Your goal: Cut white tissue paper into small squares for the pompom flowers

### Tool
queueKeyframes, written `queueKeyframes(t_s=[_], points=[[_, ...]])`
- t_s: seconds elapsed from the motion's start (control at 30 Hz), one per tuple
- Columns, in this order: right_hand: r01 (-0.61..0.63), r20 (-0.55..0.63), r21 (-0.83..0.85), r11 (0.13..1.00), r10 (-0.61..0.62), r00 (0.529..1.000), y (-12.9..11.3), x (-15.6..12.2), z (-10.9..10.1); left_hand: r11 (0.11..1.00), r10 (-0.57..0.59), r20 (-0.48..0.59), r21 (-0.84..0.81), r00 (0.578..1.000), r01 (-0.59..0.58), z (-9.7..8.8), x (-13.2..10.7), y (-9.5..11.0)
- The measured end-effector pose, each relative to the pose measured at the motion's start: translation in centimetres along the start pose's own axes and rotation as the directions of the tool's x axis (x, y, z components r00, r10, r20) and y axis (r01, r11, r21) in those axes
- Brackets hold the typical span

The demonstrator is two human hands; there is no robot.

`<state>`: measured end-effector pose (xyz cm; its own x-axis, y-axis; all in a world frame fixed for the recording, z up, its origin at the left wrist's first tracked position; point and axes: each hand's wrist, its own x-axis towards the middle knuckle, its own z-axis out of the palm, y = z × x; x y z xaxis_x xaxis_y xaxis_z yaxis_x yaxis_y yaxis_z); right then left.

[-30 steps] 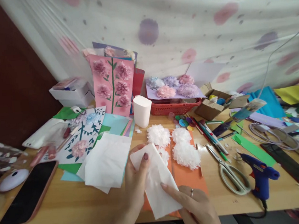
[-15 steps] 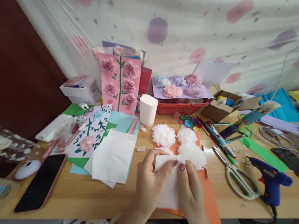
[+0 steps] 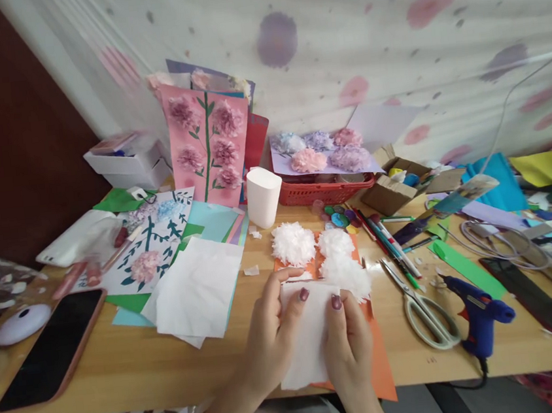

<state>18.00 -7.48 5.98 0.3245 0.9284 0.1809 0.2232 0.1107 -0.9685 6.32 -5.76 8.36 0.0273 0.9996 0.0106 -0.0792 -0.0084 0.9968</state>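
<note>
Between my two hands is a white sheet of tissue paper (image 3: 310, 341), held up by its top part near the table's front edge. My left hand (image 3: 274, 328) grips its left side, thumb in front and fingers behind. On the right side, my right hand (image 3: 347, 337) pinches it the same way. Behind the sheet, several fluffy white paper pom-poms (image 3: 294, 244) sit on an orange sheet (image 3: 381, 359); the paper and my fingers partly hide the nearest one.
To the right lie scissors (image 3: 428, 315), a blue glue gun (image 3: 482, 316) and pens (image 3: 393, 247). To the left are a stack of white tissue (image 3: 200, 287) and a phone (image 3: 54, 348). A white cup-like container (image 3: 263, 198) stands before a red basket (image 3: 323, 189).
My thumbs have moved apart along the top of the sheet, and more of its face shows between them. The camera view has shifted slightly; both hands keep their hold.
</note>
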Motion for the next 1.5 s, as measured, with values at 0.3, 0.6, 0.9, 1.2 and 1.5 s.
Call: queueKeyframes(t_s=[0.3, 0.6, 0.9, 1.2, 1.5], points=[[0.071, -0.065, 0.011, 0.997, -0.07, 0.995, -0.2, 0.0, 0.2, 0.893, -0.08, 0.133, -0.43, 0.988, 0.131, 0.1, -0.2, 0.1], [0.126, -0.175, -0.037, 0.991, -0.131, 0.976, 0.4, -0.1, 0.2, 0.978, -0.002, -0.114, -0.206, 0.994, -0.022, -0.2, 0.0, 0.4], [0.154, -0.181, -0.085, 0.984, -0.167, 0.969, 1.0, -0.5, -0.1, 0.945, -0.105, -0.069, -0.317, 0.992, 0.078, 0.0, 0.2, 0.7], [0.124, -0.163, -0.034, 0.992, -0.128, 0.978, 0.8, -0.3, 0.0, 0.953, -0.095, -0.132, -0.3, 0.987, 0.052, 0.1, 0.3, 0.7], [0.14, -0.166, -0.023, 0.99, -0.142, 0.976, 1.4, -0.5, -0.2, 0.961, -0.092, -0.137, -0.273, 0.986, 0.052, 0.2, 0.5, 0.8]])
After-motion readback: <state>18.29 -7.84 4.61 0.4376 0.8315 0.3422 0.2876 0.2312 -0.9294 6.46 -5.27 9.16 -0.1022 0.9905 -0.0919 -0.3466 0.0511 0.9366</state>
